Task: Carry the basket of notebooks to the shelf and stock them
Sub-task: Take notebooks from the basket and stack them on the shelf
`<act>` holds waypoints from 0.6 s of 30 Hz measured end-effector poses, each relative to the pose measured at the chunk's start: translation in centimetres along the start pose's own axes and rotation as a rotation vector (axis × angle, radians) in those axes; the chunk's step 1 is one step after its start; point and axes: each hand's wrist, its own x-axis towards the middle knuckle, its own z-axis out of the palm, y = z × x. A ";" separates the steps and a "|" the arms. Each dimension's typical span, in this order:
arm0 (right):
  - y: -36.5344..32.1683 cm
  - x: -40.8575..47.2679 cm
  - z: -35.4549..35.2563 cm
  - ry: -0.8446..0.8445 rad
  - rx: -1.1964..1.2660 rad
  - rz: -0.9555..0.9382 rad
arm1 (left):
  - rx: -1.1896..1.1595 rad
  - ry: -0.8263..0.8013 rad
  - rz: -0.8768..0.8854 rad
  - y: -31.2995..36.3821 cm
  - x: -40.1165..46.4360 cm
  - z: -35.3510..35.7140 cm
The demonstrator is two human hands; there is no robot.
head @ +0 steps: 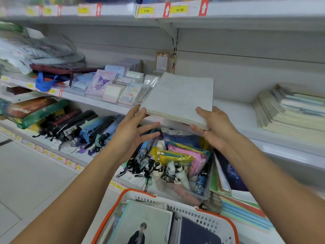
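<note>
A stack of pale grey notebooks (179, 97) is held out over the front edge of the white middle shelf (233, 110). My right hand (213, 127) grips its near right corner, thumb on top and fingers underneath. My left hand (135, 131) touches the near left corner with its thumb, fingers spread and straight below the stack. The white basket with an orange rim (193, 213) sits at the bottom of the view, holding more notebooks (140, 224), one with a drawn figure on its cover.
A leaning pile of notebooks (290, 113) lies on the same shelf to the right. Packaged sticker pads (112, 85) fill the shelf to the left. Folded umbrellas (79, 131) and pouches (182, 155) crowd the lower shelf. Price tags line the upper shelf edge (158, 9).
</note>
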 end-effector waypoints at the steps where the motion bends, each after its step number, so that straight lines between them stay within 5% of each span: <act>1: -1.2 2.2 0.3 0.020 0.033 0.043 | 0.021 0.025 -0.003 0.1 0.7 -0.1; 11: -0.5 16.4 1.3 0.102 -0.046 0.207 | 0.119 0.167 -0.089 -1.4 4.0 -3.6; 18: -1.1 17.9 0.6 0.114 -1.230 0.077 | 0.160 0.182 -0.109 -2.2 3.9 -4.5</act>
